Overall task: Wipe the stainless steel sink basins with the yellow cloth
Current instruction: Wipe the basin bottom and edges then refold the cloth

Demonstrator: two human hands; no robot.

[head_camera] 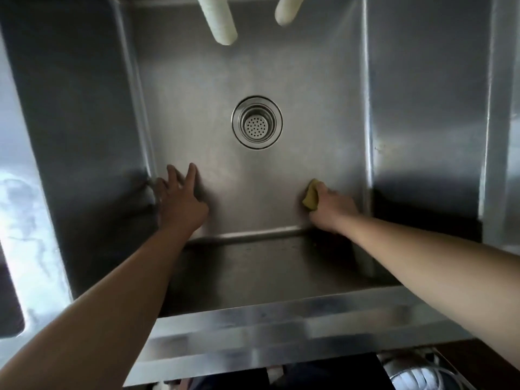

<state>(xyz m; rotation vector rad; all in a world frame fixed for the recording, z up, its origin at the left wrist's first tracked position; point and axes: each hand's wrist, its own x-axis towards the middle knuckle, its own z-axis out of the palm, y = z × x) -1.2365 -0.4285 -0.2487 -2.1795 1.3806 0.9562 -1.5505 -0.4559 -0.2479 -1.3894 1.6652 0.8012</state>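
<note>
Where floor meets right wall near the front corner of the sink basin, the yellow cloth is gripped in the right hand. Fingers spread, the left hand is pressed by the left wall; bare steel surrounds the drain.

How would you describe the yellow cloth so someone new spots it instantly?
Start at the stainless steel sink basin with the round drain strainer in the middle of its floor. Go to the near right corner of that floor, where the right hand presses down. The yellow cloth is the bunched wad it grips, the only yellow thing against grey steel; the left hand holds nothing.
</note>
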